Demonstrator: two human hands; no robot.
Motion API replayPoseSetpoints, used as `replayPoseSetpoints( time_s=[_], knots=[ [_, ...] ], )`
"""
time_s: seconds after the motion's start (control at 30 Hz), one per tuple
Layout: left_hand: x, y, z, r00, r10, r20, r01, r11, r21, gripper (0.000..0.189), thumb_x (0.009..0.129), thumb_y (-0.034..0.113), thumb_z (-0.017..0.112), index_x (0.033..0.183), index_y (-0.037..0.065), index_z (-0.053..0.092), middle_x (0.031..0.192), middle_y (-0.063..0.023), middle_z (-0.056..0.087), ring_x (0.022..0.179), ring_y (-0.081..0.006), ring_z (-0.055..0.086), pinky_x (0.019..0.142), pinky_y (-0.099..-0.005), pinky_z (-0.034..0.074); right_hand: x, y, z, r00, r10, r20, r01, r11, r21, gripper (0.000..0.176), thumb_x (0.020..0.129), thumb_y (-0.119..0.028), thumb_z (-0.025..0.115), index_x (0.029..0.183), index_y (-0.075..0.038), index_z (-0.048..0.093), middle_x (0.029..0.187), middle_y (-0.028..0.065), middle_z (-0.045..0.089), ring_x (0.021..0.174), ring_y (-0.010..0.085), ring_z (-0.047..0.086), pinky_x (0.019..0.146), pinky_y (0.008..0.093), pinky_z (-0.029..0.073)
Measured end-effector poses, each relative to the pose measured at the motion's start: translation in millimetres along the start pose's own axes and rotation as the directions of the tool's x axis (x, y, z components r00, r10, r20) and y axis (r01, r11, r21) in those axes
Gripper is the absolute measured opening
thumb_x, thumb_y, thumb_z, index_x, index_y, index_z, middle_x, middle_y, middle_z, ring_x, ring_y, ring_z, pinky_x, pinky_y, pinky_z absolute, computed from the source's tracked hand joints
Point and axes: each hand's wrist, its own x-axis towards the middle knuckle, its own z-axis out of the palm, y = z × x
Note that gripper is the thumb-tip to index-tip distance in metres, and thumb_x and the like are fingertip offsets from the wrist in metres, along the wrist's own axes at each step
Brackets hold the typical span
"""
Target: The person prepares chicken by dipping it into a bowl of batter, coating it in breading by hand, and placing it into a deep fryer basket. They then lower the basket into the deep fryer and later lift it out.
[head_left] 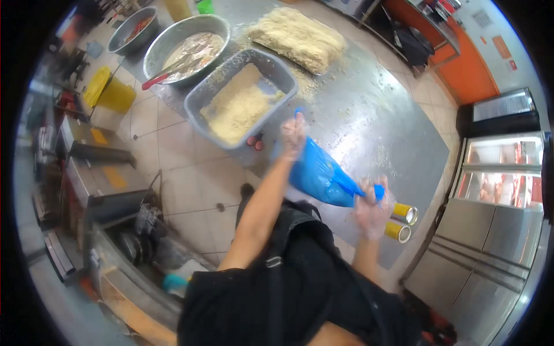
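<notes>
A blue plastic bag (320,176) hangs stretched between my two hands at the table's near edge, its contents hidden. My left hand (293,137), in a clear glove, is closed on the bag's upper left end, and a blue tip sticks out above the fist. Gloved in the same way, my right hand (372,210) grips the twisted right end, with blue plastic showing by the fingers. Just right of that hand, two yellow cans (403,213) lie on their sides. Left of my left hand is a grey tub (196,109) with yellowish crumbs.
The metal table (404,138) carries a tray heaped with crumbs (297,37) and a metal bowl (151,55) with a creamy mix and red-handled tongs. Small red caps (258,145) lie beside the tub. A yellow bin (112,95) stands left; a glass-door fridge (496,213) stands right.
</notes>
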Motion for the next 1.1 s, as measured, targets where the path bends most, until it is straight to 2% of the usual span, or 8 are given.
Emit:
replayPoseSetpoints(
  time_s=[0.23, 0.3, 0.33, 0.4, 0.6, 0.77, 0.93, 1.1],
  knots=[
    [-6.3, 5.3, -3.2, 0.995, 0.050, 0.084, -0.024, 0.957, -0.288, 0.035, 0.096, 0.029, 0.050, 0.069, 0.006, 0.054, 0.060, -0.0078, 0.049, 0.054, -0.0225, 0.044, 0.052, -0.0390, 0.034, 29.9, -8.9, -13.6, 0.992, -0.063, 0.111, 0.070, 0.996, -0.056, 0.030, 0.089, -0.013, 0.061, 0.118, -0.012, 0.053, 0.093, 0.0010, 0.050, 0.083, 0.0170, 0.050, 0.073, 0.0324, 0.046],
    [-6.5, 12.0, -10.7, 0.741, 0.669, 0.053, -0.639, 0.680, 0.359, 0.029, 0.092, 0.031, 0.055, 0.079, 0.005, 0.057, 0.075, -0.0091, 0.058, 0.068, -0.0245, 0.054, 0.059, -0.0402, 0.039, 30.5, -4.4, -13.0, 0.985, -0.135, 0.103, 0.170, 0.796, -0.582, 0.033, 0.088, -0.010, 0.061, 0.119, -0.011, 0.051, 0.098, 0.0022, 0.051, 0.089, 0.0158, 0.049, 0.081, 0.0299, 0.044],
    [-8.4, 36.7, -19.1, 0.740, 0.671, 0.056, -0.641, 0.677, 0.361, 0.029, 0.092, 0.031, 0.055, 0.079, 0.005, 0.057, 0.075, -0.0091, 0.058, 0.068, -0.0245, 0.054, 0.059, -0.0402, 0.039, 31.6, -6.7, -7.6, 0.985, -0.135, 0.103, 0.170, 0.798, -0.578, 0.033, 0.088, -0.010, 0.061, 0.119, -0.011, 0.051, 0.098, 0.0022, 0.051, 0.089, 0.0158, 0.049, 0.081, 0.0299, 0.044],
    [-23.7, 101.2, -39.7, 0.761, 0.571, 0.308, -0.620, 0.779, 0.088, 0.037, 0.088, 0.038, 0.059, 0.105, 0.005, 0.061, 0.092, -0.0118, 0.062, 0.090, -0.0289, 0.059, 0.083, -0.0429, 0.044, 29.2, -14.4, 5.8, 0.927, -0.039, 0.372, 0.374, 0.050, -0.926, 0.032, 0.086, -0.013, 0.065, 0.114, -0.003, 0.052, 0.102, 0.0055, 0.051, 0.095, 0.0193, 0.052, 0.083, 0.0322, 0.046],
    [-74.9, 109.7, -30.1, 0.419, 0.204, 0.885, -0.715, 0.675, 0.182, 0.056, 0.079, 0.045, 0.067, 0.117, 0.005, 0.057, 0.105, -0.0173, 0.063, 0.109, -0.0314, 0.056, 0.112, -0.0455, 0.024, 36.0, -20.5, -8.8, 0.917, -0.093, 0.388, 0.397, 0.307, -0.865, 0.017, 0.091, -0.007, 0.059, 0.106, -0.004, 0.051, 0.098, 0.0061, 0.052, 0.091, 0.0167, 0.054, 0.083, 0.0307, 0.046],
    [-105.3, 110.0, -8.1, 0.627, -0.066, 0.776, -0.295, 0.902, 0.315, 0.039, 0.082, 0.026, 0.065, 0.116, 0.009, 0.057, 0.099, -0.0197, 0.065, 0.096, -0.0373, 0.062, 0.105, -0.0474, 0.034, 17.1, -8.0, -1.3, 0.956, -0.021, 0.291, 0.219, 0.711, -0.668, 0.010, 0.097, -0.007, 0.049, 0.106, -0.005, 0.048, 0.100, 0.0052, 0.054, 0.086, 0.0159, 0.056, 0.086, 0.0311, 0.045],
    [-98.0, 83.8, -2.5, 0.804, 0.068, 0.590, -0.217, 0.958, 0.185, 0.039, 0.074, -0.004, 0.051, 0.110, 0.008, 0.059, 0.090, -0.0198, 0.065, 0.087, -0.0401, 0.062, 0.076, -0.0455, 0.050, -0.9, -16.3, -6.5, 0.863, -0.321, 0.390, 0.459, 0.175, -0.871, 0.035, 0.094, -0.014, 0.050, 0.125, 0.001, 0.045, 0.109, 0.0113, 0.054, 0.109, 0.0204, 0.054, 0.095, 0.0338, 0.041],
    [-84.2, 95.6, -8.7, 0.887, 0.166, 0.431, -0.211, 0.976, 0.057, 0.036, 0.074, -0.008, 0.050, 0.105, 0.007, 0.061, 0.089, -0.0190, 0.065, 0.085, -0.0354, 0.064, 0.074, -0.0406, 0.050, -1.5, 7.4, -97.6, 0.900, -0.286, 0.330, 0.386, 0.168, -0.907, 0.061, 0.087, -0.025, 0.057, 0.138, 0.002, 0.035, 0.134, 0.0159, 0.043, 0.117, 0.0272, 0.047, 0.105, 0.0385, 0.033]
  ],
)
